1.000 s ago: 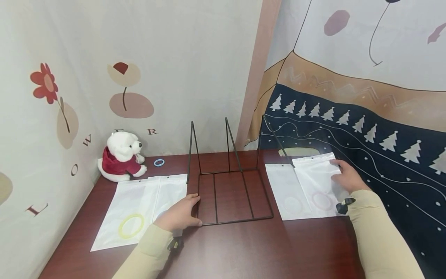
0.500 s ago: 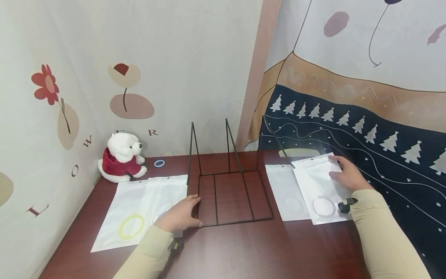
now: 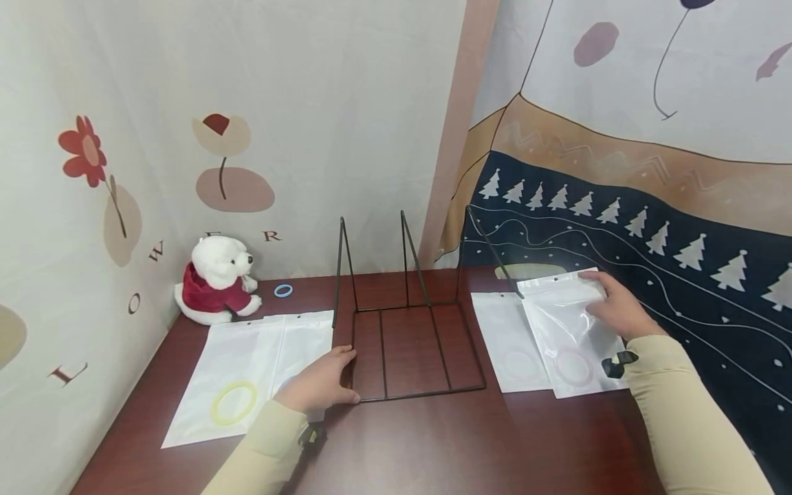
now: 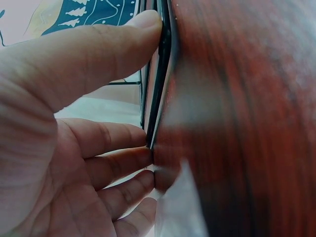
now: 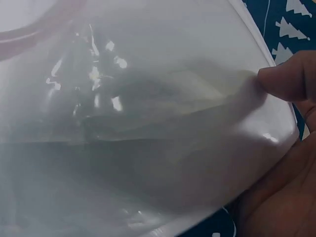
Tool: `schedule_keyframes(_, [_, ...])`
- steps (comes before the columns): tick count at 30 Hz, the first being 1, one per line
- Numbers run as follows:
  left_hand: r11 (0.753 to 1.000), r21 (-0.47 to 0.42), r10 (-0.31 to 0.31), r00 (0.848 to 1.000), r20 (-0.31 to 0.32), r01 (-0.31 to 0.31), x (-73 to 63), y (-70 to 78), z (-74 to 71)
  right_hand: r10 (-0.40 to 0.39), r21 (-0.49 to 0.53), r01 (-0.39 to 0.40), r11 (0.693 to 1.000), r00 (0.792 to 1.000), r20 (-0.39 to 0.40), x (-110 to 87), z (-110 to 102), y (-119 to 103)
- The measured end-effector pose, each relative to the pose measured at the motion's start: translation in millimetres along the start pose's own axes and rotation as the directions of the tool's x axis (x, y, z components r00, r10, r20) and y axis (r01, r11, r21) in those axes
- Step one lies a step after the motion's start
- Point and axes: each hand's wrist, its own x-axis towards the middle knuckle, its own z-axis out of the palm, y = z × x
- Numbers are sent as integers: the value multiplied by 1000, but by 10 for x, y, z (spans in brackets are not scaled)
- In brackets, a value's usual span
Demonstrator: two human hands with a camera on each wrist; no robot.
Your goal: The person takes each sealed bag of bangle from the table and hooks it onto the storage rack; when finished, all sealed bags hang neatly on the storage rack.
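At the right hand (image 3: 619,309), the white bag (image 3: 557,316) has skewed since one second ago, its lower edge now past the neighbouring bag's (image 3: 504,333); glossy, pink ring (image 3: 559,368) showing through. Thumb and fingers pinch its edge; left hand (image 3: 318,378), thumb and fingers spread, touches the black wire rack (image 3: 383,354).

The left hand (image 3: 318,381) and its sleeve (image 3: 260,447) cover part of a white bag (image 3: 309,337), and a bluish patch (image 3: 287,379) there shows too little to tell what it is. Some fingers of the right hand (image 3: 619,309) are tucked behind the front bag (image 3: 557,316), which also hides one side of the bag next to it (image 3: 504,337). The right wrist view cuts off the pink ring (image 5: 29,35) at the corner. In the left wrist view the tabletop (image 4: 237,123) looks blurry.
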Motion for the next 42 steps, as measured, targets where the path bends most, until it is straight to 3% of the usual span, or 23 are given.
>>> schedule_keyframes(11, [1000, -3, -4, 1000, -4, 4, -37, 50, -29, -100, 12, 101, 995, 995, -25, -79, -28, -140])
schedule_keyframes(23, [1000, -9, -1, 1000, 6, 1, -27, 70, -41, -94, 40, 94, 995, 996, 5, -198, -47, -263])
schedule_keyframes(31, [1000, -7, -15, 1000, 0, 15, -42, 61, -40, -136, 57, 142, 988, 986, -100, -301, -15, -379])
schedule_keyframes(37, [1000, -10, -13, 1000, -4, 13, -36, 49, -29, -176, 36, 188, 982, 963, -205, -368, -10, -429])
schedule_keyframes(42, [1000, -12, -7, 1000, -3, 7, -44, 56, -27, -194, 66, 213, 975, 955, -227, -400, -10, -471])
